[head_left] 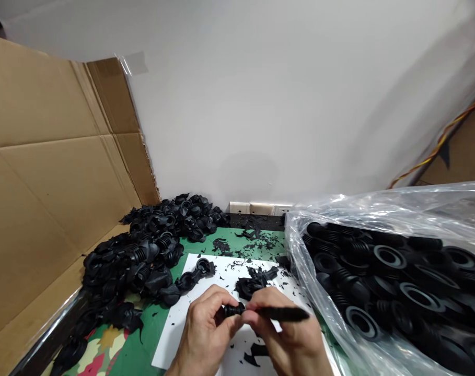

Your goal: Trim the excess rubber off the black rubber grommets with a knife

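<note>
My left hand [206, 329] is closed in a pinch on a small black ribbed rubber part [232, 310] just above a white sheet [174, 324]. My right hand [288, 339] is closed round a black handled tool [286, 313] whose tip meets that rubber part. The two hands touch at the part, near the bottom middle of the view. Black rubber scraps [256, 282] lie on the sheet just beyond my fingers.
A heap of black rubber parts [147, 250] lies at the left on a green mat [221, 245]. A clear plastic bag [378, 209] full of black ribbed rings [390, 277] fills the right. Flattened cardboard [53, 167] leans at the left. A white wall stands behind.
</note>
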Tool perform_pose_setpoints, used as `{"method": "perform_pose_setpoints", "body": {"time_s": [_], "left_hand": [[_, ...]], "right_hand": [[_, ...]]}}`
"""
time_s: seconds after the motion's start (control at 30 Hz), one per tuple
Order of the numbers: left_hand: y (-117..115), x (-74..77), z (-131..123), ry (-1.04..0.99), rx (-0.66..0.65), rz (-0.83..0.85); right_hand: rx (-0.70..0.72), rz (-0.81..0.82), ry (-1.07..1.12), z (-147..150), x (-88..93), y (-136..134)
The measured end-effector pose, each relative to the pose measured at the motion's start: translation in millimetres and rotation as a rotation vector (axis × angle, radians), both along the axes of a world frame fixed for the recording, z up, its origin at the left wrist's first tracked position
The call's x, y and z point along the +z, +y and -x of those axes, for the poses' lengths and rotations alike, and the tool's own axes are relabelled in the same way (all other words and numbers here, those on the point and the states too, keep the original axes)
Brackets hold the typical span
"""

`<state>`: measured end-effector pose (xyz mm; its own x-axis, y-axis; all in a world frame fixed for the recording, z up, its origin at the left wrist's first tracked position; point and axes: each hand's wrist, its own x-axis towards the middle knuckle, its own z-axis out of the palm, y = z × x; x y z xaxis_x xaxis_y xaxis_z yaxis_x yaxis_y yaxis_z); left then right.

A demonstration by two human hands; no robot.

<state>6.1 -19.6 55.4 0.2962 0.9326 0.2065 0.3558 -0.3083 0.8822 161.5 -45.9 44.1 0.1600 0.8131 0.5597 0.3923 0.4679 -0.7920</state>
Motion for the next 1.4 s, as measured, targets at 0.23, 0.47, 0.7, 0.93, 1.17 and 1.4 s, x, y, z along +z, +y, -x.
{"method": "perform_pose_setpoints", "body": {"time_s": [0.23,0.47,0.7,0.93,1.17,1.4], "left_hand": [[1.6,-4.4,-0.7,-0.162,0.022,0.086],[4.0,-2.5,0.8,-0.172,0.046,0.109],[2.1,-0.4,-0.9,-0.138,0.045,0.107],[1.7,-1.3,-2.4,-0.073,0.046,0.055],[1.7,0.6,-2.5,-0.054,0.01,0.058],[-3.1,-0.1,-7.1,-0.041,-0.028,0.098]], "right_hand": [[-0.329,0.013,0.168,-30.5,0.2,13.7],[-0.106,0.282,0.401,-18.5,4.0,8.6],[0.056,0.277,0.537,-2.9,7.2,2.4],[0.137,0.222,0.463,0.9,-0.3,4.6],[0.107,0.206,0.493,6.8,1.1,4.0],[-0.028,-0.071,0.094,5.5,0.7,1.3]]}}
